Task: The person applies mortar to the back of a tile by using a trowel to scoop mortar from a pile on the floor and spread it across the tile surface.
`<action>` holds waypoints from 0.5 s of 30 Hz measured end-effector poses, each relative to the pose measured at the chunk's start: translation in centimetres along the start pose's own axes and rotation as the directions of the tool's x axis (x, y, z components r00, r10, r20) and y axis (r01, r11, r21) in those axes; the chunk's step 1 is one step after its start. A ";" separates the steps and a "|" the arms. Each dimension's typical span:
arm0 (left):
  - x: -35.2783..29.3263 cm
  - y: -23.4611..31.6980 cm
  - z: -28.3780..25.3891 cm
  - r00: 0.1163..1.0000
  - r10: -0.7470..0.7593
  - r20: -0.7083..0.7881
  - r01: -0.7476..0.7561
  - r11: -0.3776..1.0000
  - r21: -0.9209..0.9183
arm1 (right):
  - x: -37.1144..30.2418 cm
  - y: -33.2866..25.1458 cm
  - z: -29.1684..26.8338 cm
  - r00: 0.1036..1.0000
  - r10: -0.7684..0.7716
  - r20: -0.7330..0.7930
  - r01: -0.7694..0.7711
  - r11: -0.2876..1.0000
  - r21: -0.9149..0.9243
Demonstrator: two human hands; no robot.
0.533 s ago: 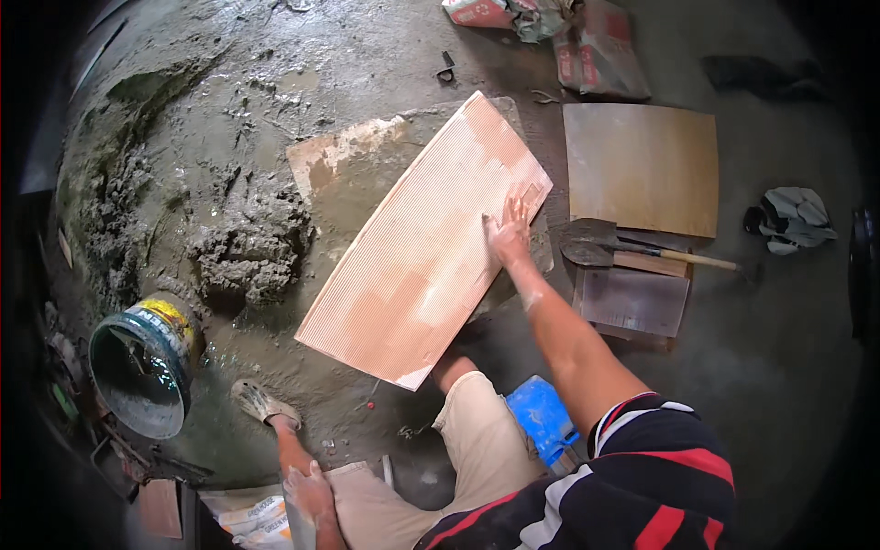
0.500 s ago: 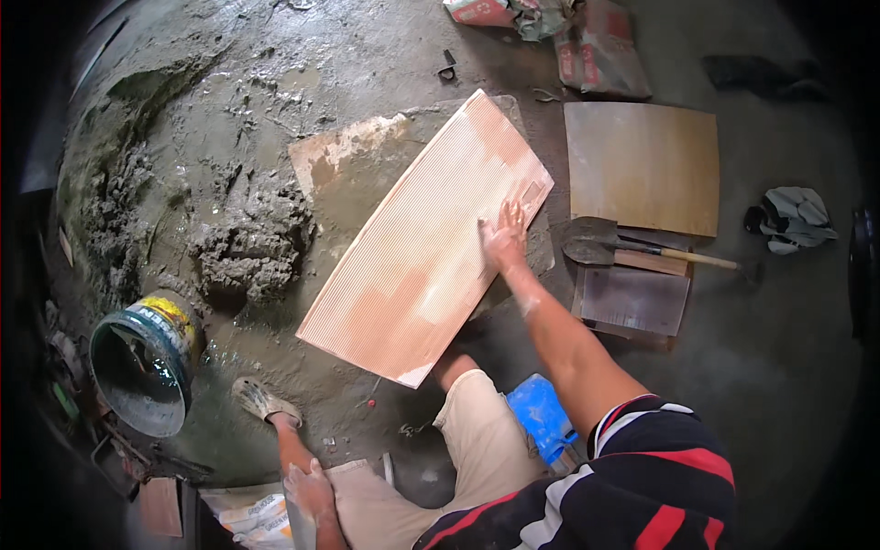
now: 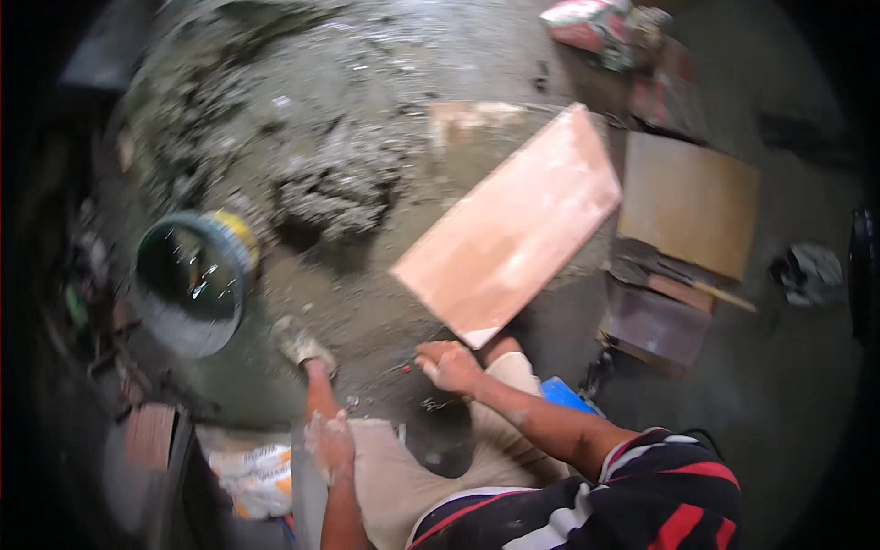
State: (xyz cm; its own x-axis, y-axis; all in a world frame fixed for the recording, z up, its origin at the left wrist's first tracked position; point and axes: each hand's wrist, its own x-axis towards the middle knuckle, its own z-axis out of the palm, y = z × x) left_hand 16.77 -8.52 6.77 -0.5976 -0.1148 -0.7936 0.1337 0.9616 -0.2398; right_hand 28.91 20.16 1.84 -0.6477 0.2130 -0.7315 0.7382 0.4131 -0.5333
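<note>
A large pinkish tile-like panel [image 3: 513, 229] lies at a slant on a mortar-smeared board [image 3: 458, 133], its ridged face up but blurred here. My right hand [image 3: 449, 368] is just off the panel's near corner, above the ground. Its fingers look curled in, and nothing shows in them. My left hand [image 3: 328, 445] rests on my left knee with its fingers loosely apart, holding nothing. Pale dust coats both hands.
Wet grey mortar [image 3: 339, 192] is heaped on the left. Nearby, a bucket [image 3: 188, 284] leans on its side. To the right are a tan panel [image 3: 687, 206], a trowel [image 3: 701, 286] and a dark panel [image 3: 655, 321]. Bags [image 3: 587, 27] lie far back.
My right hand has come off the panel and moved nearer to me and left, its fingers drawing in. The whole view has shifted. My left hand stays at the knee.
</note>
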 end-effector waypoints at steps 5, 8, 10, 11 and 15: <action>2.0 -4.6 -0.3 0.995 0.077 -0.071 -0.079 0.997 -0.014 | 12.5 -17.8 -2.0 0.916 -0.329 -0.228 0.366 0.920 0.143; 2.6 -7.2 -0.7 0.995 0.078 -0.063 -0.084 0.991 -0.100 | 20.5 -27.8 2.6 0.851 -0.502 -0.158 0.517 0.853 0.073; 3.0 -9.0 -1.3 0.997 0.055 -0.049 -0.063 0.982 -0.180 | 25.1 -32.5 7.9 0.832 -0.554 -0.034 0.555 0.827 0.094; 3.2 -9.9 -1.5 0.997 0.061 -0.042 -0.068 0.978 -0.198 | 27.2 -34.2 10.4 0.825 -0.562 0.055 0.561 0.827 0.037; 3.7 -12.7 -1.8 0.999 0.045 -0.020 -0.048 0.953 -0.298 | 34.0 -37.0 19.2 0.870 -0.413 0.270 0.453 0.885 -0.105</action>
State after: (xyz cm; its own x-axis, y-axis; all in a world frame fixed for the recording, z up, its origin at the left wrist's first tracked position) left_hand 11.41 -20.69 7.85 -0.6065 -0.0668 -0.7922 -0.0792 0.9966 -0.0234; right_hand -16.79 -4.88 -11.47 -0.8175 -0.2241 -0.5306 0.3402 0.5555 -0.7588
